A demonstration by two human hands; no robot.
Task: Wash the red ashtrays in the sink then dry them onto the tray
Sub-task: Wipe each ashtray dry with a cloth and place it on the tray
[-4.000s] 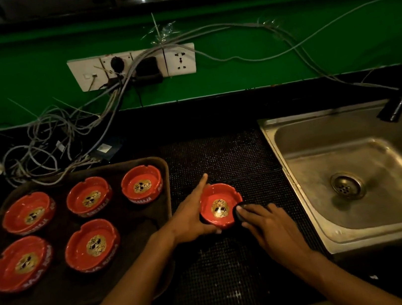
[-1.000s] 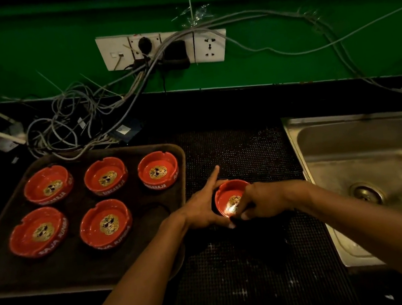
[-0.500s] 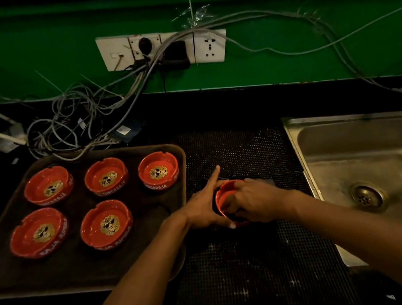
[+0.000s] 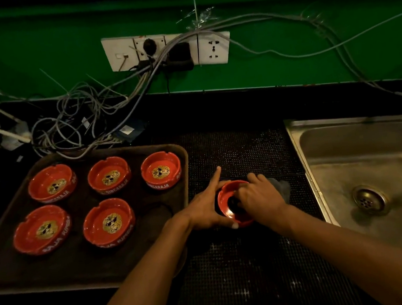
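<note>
Five red ashtrays [image 4: 111,222] sit on the tray [image 4: 143,265]. The sixth ashtray [image 4: 226,204] rests on the table mat, left hand [image 4: 204,210] gripping it, right hand [image 4: 260,197] clutching a cloth [image 4: 280,187] inside. Judged: final drying, placement outstanding.

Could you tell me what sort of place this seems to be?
Probably the back counter of a bar or café. A steel sink is set into a dark counter, five matching branded red ashtrays sit on a serving tray, and a wall socket strip trails tangled cables.
</note>
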